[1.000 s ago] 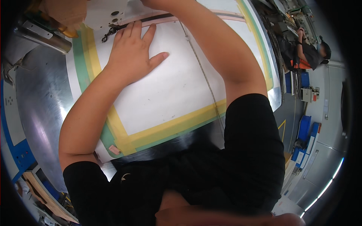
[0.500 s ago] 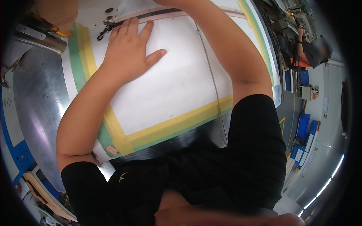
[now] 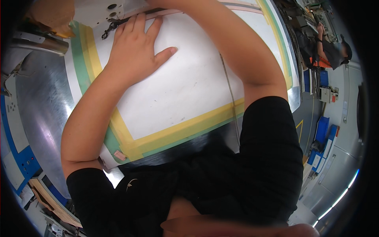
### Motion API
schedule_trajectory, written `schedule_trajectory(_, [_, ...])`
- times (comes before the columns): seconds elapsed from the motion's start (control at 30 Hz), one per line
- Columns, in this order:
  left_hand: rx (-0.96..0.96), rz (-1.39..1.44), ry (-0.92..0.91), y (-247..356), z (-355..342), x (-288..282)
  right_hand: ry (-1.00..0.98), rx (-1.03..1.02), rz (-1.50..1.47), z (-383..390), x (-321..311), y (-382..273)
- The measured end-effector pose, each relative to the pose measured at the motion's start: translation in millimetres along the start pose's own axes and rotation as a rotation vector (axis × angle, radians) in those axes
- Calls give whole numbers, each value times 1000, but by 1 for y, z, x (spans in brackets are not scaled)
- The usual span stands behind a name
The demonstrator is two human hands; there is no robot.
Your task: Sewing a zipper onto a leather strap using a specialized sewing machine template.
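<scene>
Fingertips (image 3: 141, 17) of the left hand (image 3: 135, 51) are meeting a narrow dark strap (image 3: 156, 10) near the far side of a white sheet (image 3: 177, 87). That hand is lying flat and palm down, its fingers spreading and its thumb pointing out to the right, gripping nothing. A black clasp (image 3: 106, 32) is showing at the strap's left end, just beyond the fingers. The right hand (image 3: 160, 3) is mostly passing out of view at the top edge, over the strap, so its grip cannot be told. A pinkish strip (image 3: 244, 8) is running beyond the right forearm. A thin cord (image 3: 228, 83) is trailing from beneath that forearm across yellow tape (image 3: 173, 131). A small pink block (image 3: 120, 155) is sitting at the sheet's near left corner.
</scene>
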State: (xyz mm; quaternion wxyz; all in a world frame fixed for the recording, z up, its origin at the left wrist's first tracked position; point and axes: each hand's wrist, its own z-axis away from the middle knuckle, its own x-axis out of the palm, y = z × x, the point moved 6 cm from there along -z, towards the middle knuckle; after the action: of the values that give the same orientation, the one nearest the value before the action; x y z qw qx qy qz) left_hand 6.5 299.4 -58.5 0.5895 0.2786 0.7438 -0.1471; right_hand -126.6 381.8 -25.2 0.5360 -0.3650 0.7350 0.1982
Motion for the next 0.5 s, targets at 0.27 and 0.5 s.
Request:
schedule_trajectory(0.27, [-2,-34,11,3,2,1,101,349,191,19,-30,76])
schedule_trajectory(0.5, [-7,-15,32,2,2,4,-29,363,230,24,-25,109])
